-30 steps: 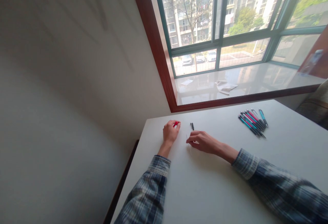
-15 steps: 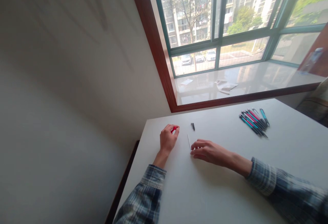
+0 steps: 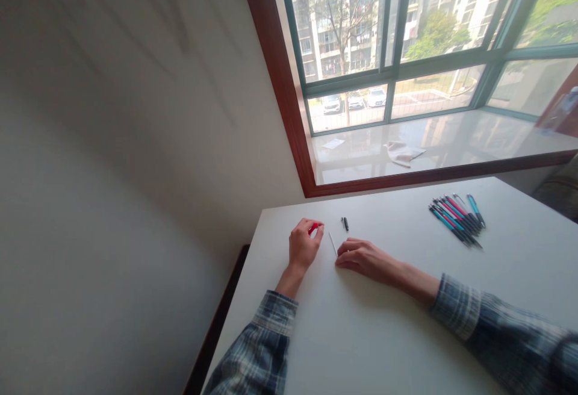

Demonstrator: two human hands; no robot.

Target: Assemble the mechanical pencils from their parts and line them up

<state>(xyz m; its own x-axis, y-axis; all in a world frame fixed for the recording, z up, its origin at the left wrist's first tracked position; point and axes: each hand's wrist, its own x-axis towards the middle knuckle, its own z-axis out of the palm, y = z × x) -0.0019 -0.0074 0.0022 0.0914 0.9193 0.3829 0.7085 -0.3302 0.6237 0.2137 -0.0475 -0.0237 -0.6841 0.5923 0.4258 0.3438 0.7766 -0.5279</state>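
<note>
In my left hand (image 3: 303, 247), closed near the table's far left, is a red pen barrel (image 3: 313, 227), mostly covered by the fingers. My right hand (image 3: 368, 258) rests low over the table with thumb and fingertips closed at the near end of a thin white pen refill (image 3: 332, 242). The refill's far end points away from me, beside the left hand. Beyond the right hand lie small dark pen parts (image 3: 345, 224), apart from both hands.
Several teal, pink and black pens (image 3: 458, 220) lie in a cluster at the right on the white table (image 3: 361, 341). Behind the table, a white cloth (image 3: 403, 153) and a paper (image 3: 333, 144) lie on the windowsill. A wall (image 3: 180, 172) rises at the left.
My right hand's fingers have closed down at the refill's near end. The left hand still holds the red barrel. The whole view has shifted slightly.
</note>
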